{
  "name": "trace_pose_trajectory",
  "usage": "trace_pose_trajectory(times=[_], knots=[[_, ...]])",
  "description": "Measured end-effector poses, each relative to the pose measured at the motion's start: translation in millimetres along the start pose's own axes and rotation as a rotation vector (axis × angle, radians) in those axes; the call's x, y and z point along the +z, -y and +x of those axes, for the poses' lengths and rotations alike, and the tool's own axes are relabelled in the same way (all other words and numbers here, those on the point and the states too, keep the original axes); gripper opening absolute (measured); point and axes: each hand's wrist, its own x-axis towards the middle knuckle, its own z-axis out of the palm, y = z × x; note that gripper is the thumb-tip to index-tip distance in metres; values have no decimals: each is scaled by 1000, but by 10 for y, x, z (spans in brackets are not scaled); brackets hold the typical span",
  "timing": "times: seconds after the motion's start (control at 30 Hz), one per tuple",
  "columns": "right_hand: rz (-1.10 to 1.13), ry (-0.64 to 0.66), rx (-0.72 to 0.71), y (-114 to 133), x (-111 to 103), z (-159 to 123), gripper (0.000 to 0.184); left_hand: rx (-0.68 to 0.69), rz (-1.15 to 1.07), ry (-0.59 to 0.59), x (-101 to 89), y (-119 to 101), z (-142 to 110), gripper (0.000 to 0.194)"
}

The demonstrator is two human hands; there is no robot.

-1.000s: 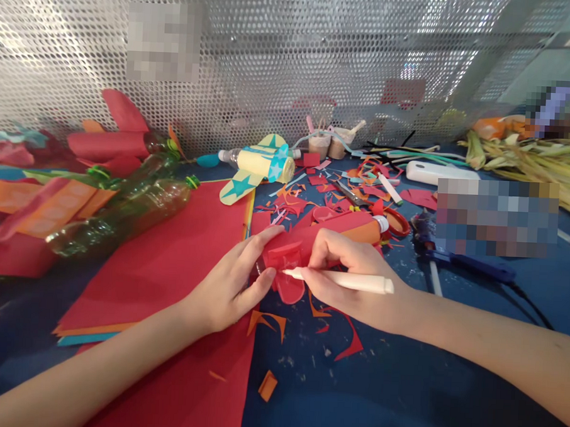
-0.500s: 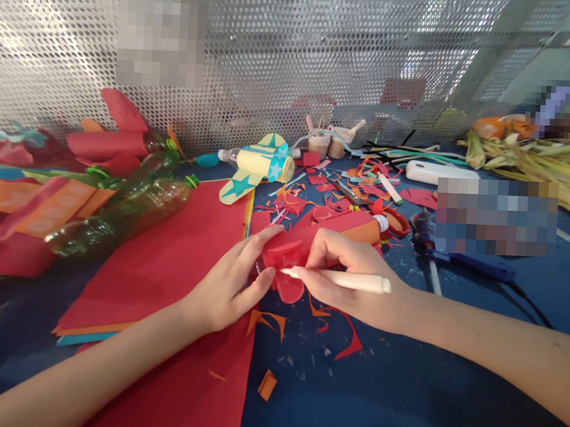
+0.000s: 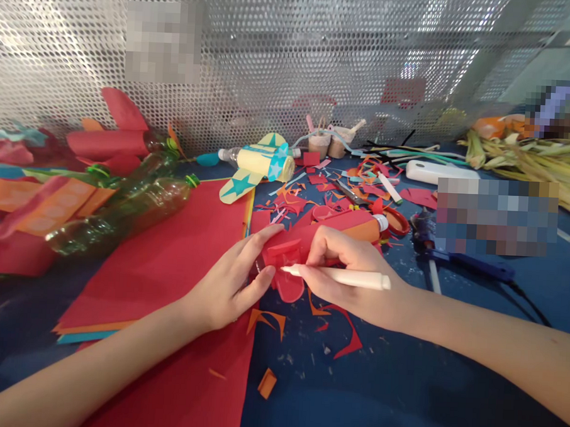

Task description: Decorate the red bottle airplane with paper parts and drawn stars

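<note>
A white marker is pinched in my right hand, its tip on the red paper near my left thumb. Beneath lies a bottle wrapped in red and orange paper, its white cap pointing right. A rounded red paper flap sticks out from it toward me, and faint pale lines show by the tip. My left hand steadies the bottle's left end, fingers over the far side and thumb on the near side. Part of the bottle is hidden behind my hands.
Red paper sheets lie at left beside green plastic bottles. A yellow bottle plane stands behind. Paper scraps, red-handled scissors and a blue glue gun lie at right. A perforated metal panel rises behind.
The marker tip has shifted very slightly on the red paper, and my right hand has moved up a touch. My left hand and the bottle stay in place.
</note>
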Motion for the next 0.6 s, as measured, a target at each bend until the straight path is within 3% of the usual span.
trace_pose_trajectory(times=[0.6], knots=[[-22,-4,-9,26,-12,2,24,5,8,5,-6,-4,-1,50]])
